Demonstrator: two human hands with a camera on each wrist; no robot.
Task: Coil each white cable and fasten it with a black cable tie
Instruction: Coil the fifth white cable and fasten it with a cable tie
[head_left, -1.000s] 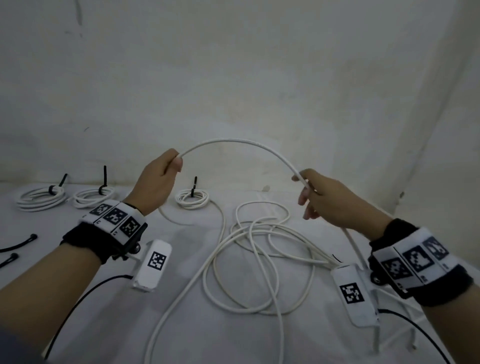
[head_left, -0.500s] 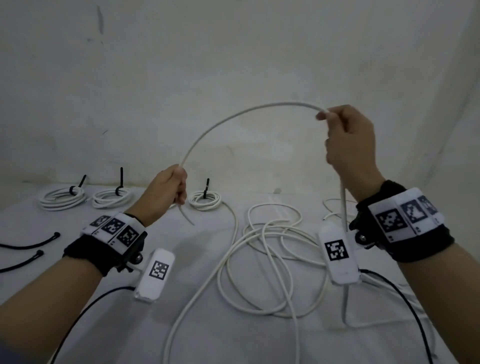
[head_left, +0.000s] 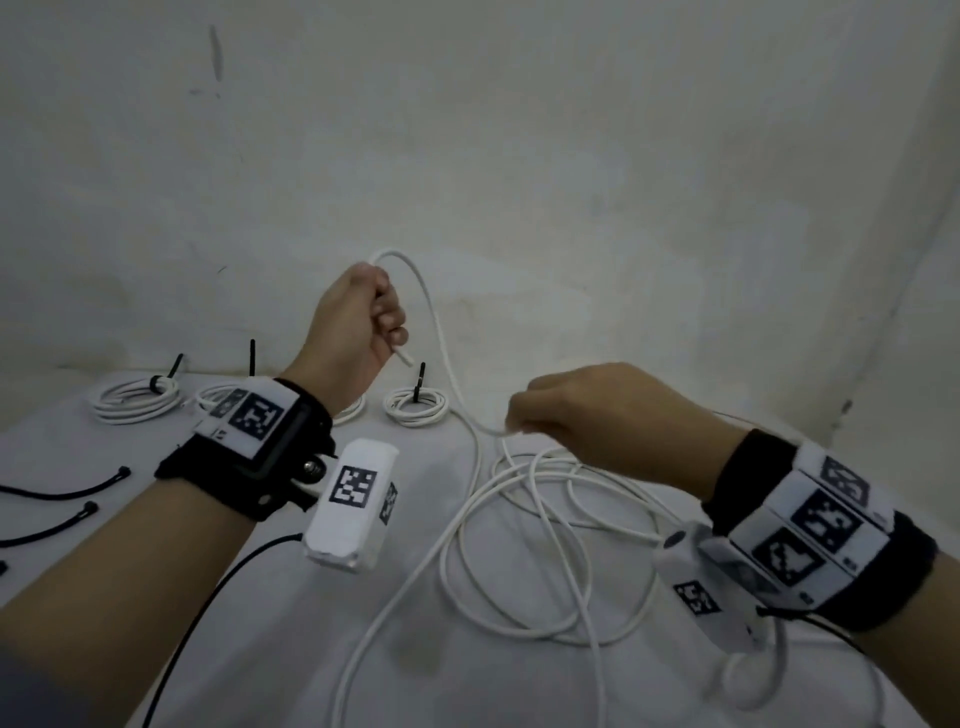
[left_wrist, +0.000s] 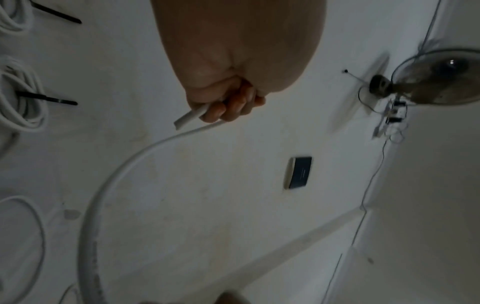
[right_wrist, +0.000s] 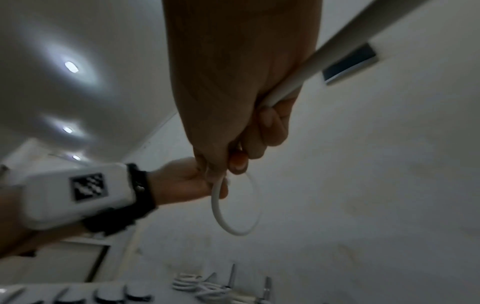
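- White cable (head_left: 434, 332): loose, uncoiled. Its free end stuck out below the left hand (head_left: 353, 327); from there it arched up over the fist, ran down to the right hand (head_left: 597, 415), and the remainder lay in slack tangled loops on the desk (head_left: 156, 597).
- Step in hand, by judgement: forming the first turn of the coil; no tie yet applied to this cable.
- Next move, by judgement: the right hand would need to bring its section to the left fist so the loop closes, then draw more slack from the tangle without snagging.
- Left hand: raised above the desk, knuckles up, fingers (left_wrist: 223, 109) curled tight round the cable near its end.
- Right hand: lower, forearm roughly level, fingers (right_wrist: 259, 139) closed on the cable running through the fist.
- Finished coils (head_left: 415, 408): three at the back of the desk, each bound with a black tie standing upright.
- Spare black cable ties (head_left: 67, 488): lying at the left edge, well apart from the hands.
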